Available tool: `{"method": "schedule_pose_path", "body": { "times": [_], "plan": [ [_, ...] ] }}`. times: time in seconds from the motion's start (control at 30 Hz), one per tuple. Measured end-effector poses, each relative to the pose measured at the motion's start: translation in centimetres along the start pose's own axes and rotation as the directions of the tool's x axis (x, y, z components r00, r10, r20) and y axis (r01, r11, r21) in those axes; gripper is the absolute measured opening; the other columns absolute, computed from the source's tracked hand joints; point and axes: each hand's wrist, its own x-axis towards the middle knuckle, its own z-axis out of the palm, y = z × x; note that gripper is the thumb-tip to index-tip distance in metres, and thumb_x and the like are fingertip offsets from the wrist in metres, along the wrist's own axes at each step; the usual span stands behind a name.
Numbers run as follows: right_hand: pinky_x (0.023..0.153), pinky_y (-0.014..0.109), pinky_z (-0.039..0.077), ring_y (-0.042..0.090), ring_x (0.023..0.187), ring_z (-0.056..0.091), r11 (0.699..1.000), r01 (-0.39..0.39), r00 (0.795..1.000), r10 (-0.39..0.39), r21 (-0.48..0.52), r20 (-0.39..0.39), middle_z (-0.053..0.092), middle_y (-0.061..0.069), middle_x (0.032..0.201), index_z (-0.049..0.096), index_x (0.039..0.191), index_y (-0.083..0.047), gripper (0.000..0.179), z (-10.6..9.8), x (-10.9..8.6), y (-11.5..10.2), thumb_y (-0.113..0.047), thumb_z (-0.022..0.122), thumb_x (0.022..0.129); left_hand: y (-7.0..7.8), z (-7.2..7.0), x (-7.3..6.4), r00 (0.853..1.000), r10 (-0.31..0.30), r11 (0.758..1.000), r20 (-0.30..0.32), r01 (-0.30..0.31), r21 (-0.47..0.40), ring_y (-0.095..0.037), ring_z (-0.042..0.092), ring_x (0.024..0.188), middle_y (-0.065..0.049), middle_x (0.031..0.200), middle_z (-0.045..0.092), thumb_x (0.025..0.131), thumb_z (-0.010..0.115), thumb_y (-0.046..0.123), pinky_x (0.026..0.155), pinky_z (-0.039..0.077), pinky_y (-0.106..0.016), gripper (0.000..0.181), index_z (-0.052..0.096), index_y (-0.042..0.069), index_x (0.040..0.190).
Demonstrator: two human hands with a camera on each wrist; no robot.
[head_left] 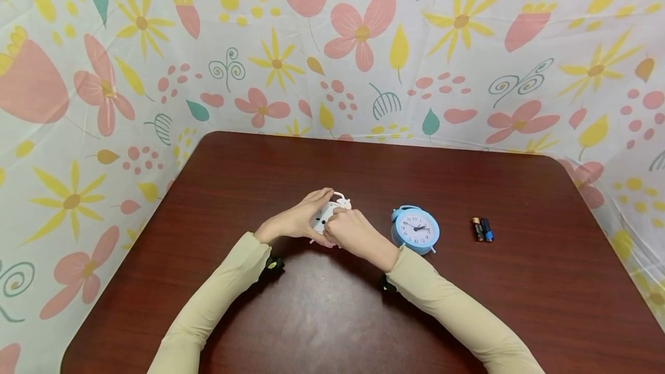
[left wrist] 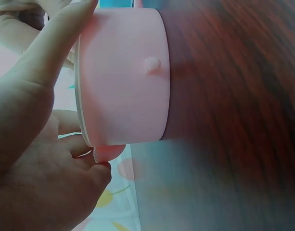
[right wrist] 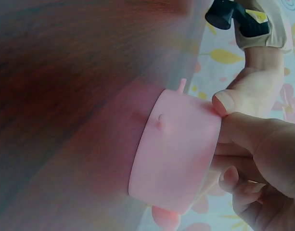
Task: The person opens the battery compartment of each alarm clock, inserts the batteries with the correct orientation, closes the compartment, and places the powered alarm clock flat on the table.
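A pink alarm clock point(left wrist: 121, 96) lies face down on the table, its white back point(head_left: 323, 212) with dark marks turned up. My left hand point(head_left: 298, 221) grips the clock round its side, the thumb at the near rim and the fingers along the far side. Over the right part of the back is my right hand point(head_left: 358, 235), fingers bent and tips right at the rim; I cannot tell what they pinch. In the right wrist view the pink side point(right wrist: 178, 149) shows a small round peg. A light blue alarm clock point(head_left: 415, 229) rests face up beside my right hand.
Two small batteries point(head_left: 482, 229) lie side by side to the right of the blue clock. The dark wooden table point(head_left: 322, 316) ends at a flower-printed cloth point(head_left: 291, 74) behind and to the left. Wrist cameras point(head_left: 273, 264) hang under both sleeves.
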Motion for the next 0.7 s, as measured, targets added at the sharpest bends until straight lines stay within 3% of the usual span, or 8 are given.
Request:
{"method": "schedule_pose_path", "body": {
  "times": [0.3, 0.43, 0.57, 0.7],
  "plan": [
    [0.056, 0.022, 0.042, 0.009, 0.061, 0.049, 0.986, 0.020, 0.998, -0.029, 0.166, 0.052, 0.055, -0.008, 0.056, 0.065, 0.060, -0.018, 0.020, -0.3, 0.3, 0.9, -0.008, 0.072, 0.076, -0.3, 0.1, 0.1, 1.000, 0.004, 1.000, 0.014, -0.004, -0.009, -0.040, 0.008, 0.148, -0.023, 0.160, 0.012, 0.073, 0.084, 0.035, 0.118, 0.015, -0.053, 0.114, 0.013, -0.006, 0.152],
    [0.055, 0.022, 0.042, 0.008, 0.060, 0.048, 0.976, 0.023, 0.999, -0.033, 0.218, 0.041, 0.057, -0.008, 0.058, 0.068, 0.067, -0.016, 0.015, -0.2, 0.3, 1.5, -0.009, 0.072, 0.080, -0.2, 0.1, 0.0, 1.000, -0.013, 1.000, 0.024, 0.014, -0.025, -0.039, 0.005, 0.149, -0.022, 0.161, 0.008, 0.073, 0.084, 0.037, 0.119, 0.013, -0.054, 0.116, 0.011, -0.004, 0.153],
    [0.053, 0.020, 0.041, 0.007, 0.057, 0.049, 0.963, 0.000, 1.000, -0.008, 0.270, 0.029, 0.060, -0.005, 0.065, 0.067, 0.081, -0.015, 0.009, -0.2, 0.1, 1.7, -0.009, 0.069, 0.086, -0.1, 0.1, 0.0, 0.998, -0.038, 0.998, 0.052, 0.040, -0.046, -0.036, 0.002, 0.150, -0.019, 0.162, 0.003, 0.075, 0.082, 0.039, 0.119, 0.013, -0.054, 0.116, 0.006, -0.001, 0.154],
    [0.055, 0.021, 0.045, 0.008, 0.068, 0.057, 0.963, -0.016, 1.000, 0.009, 0.268, 0.029, 0.065, -0.003, 0.080, 0.068, 0.093, -0.020, 0.013, -0.2, -0.1, 1.5, -0.008, 0.066, 0.090, -0.1, 0.0, 0.0, 0.997, -0.049, 0.996, 0.066, 0.053, -0.066, -0.033, 0.000, 0.150, -0.016, 0.163, 0.001, 0.076, 0.081, 0.041, 0.119, 0.013, -0.053, 0.117, 0.004, 0.002, 0.154]
  ]
}}
